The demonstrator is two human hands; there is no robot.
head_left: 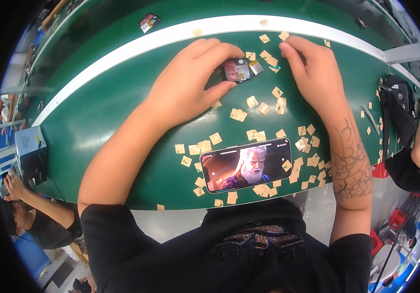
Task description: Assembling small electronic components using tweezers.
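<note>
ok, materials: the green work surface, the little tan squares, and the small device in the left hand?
Green work surface: looks like a smooth belt or mat, rubber or vinyl, with a soft sheen and no weave. Tan squares: thin, flat, matte, likely paper or film backing bits; some curl slightly. Small dark device pinched in the left hand: glossy face with reflections, probably glass or plastic over a dark casing.

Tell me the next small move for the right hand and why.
Probably pinch up one tan sticker: the right hand rests fingertips among the loose squares, while the left hand steadies the small dark module beside them.
</note>
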